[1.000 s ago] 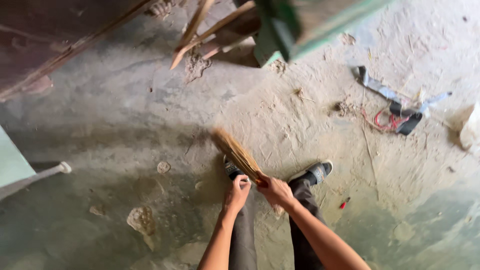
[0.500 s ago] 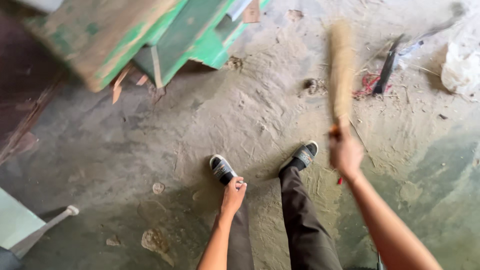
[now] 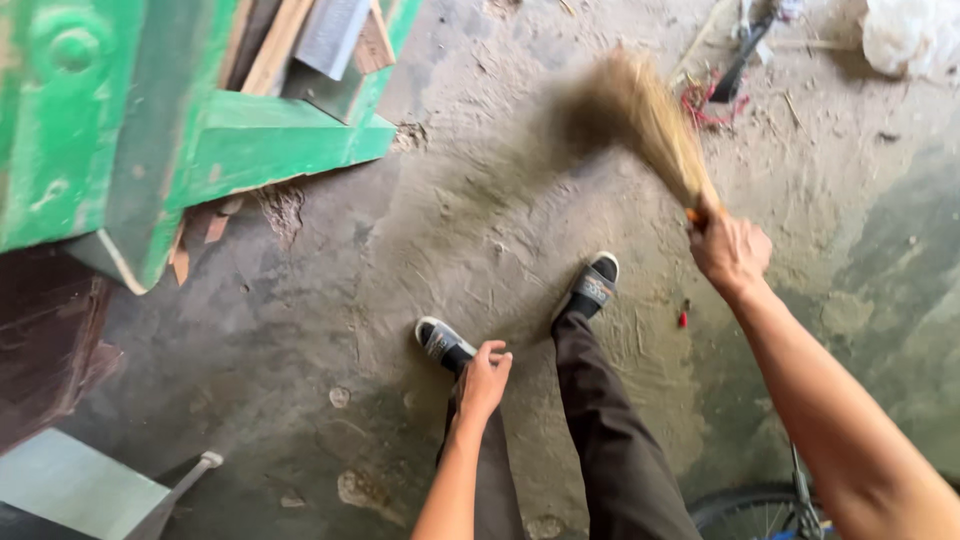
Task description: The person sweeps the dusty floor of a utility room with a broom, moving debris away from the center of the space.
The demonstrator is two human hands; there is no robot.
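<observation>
Broom (image 3: pixel 650 120) position: raised over the dusty concrete floor (image 3: pixel 480 220), upper middle of the head view, bristles motion-blurred and fanned toward the upper left, with its narrow end gripped at the lower right.

Left side of view: a green-painted metal frame (image 3: pixel 230 150) occupied the upper left corner, with pieces of scrap wood (image 3: pixel 285 40) lodged in it. A dark reddish-brown surface (image 3: pixel 45 340) lay below the frame. A pale flat panel (image 3: pixel 70 490) sat at the lower left edge, with a thin white-tipped rod (image 3: pixel 190 475) beside it.

Centre: the left hand (image 3: pixel 485 380) hung loose and held nothing, with fingers curled partway inward, just above the left trouser leg. Directly past its fingertips was the left shoe (image 3: pixel 445 342), a dark slip-on with a light sole. The right shoe (image 3: pixel 595 285), of the same kind, was planted further forward. Both legs wore dark trousers (image 3: pixel 610 430).

Right of centre: the right hand (image 3: pixel 730 250) was closed in a full fist around the broom's handle end, knuckles up, with the forearm running to the lower right corner. A small red object (image 3: pixel 684 318) lay on the floor just left of that wrist.

Upper right: a tangle of red wire (image 3: pixel 705 100) and dark debris (image 3: pixel 745 45) lay beyond the bristles. A crumpled white bag (image 3: pixel 910 35) occupied the corner. At the bottom edge, part of a bicycle wheel (image 3: pixel 750 505) was visible.
</observation>
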